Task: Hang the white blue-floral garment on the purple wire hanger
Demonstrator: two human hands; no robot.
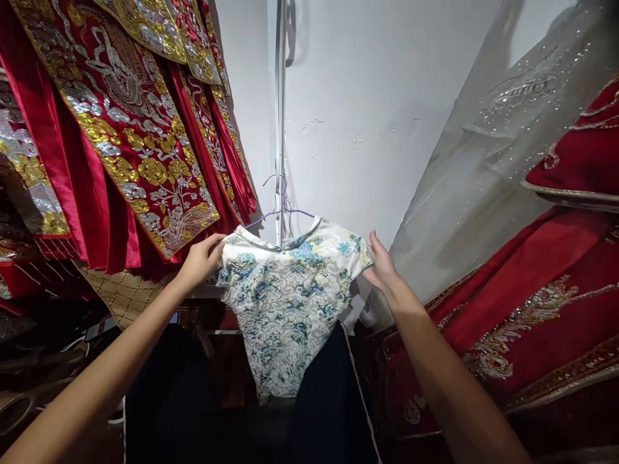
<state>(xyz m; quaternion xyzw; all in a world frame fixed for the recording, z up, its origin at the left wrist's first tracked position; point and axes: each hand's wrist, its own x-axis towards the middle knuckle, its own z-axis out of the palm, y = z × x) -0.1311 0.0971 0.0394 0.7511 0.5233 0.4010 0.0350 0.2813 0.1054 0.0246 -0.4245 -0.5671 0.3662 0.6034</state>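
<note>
The left hand (204, 261) is pinching one shoulder of a floral top (290, 309), fingers nearly closed. The right hand (383, 265) is touching the opposite sleeve, thumb spread apart; whether it is gripping, I cannot tell. Between them, the top is hanging on a purple hanger (300, 212). Embroidered red garments (159, 169) are hanging left of the top.

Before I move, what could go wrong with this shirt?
The shirt hangs on a thin purple hanger, so an uneven tug might slide it off. The right hand has its thumb raised off the sleeve, so that side could slip. The left hand appears near the embroidered red garment, which might snag the shirt.
</note>
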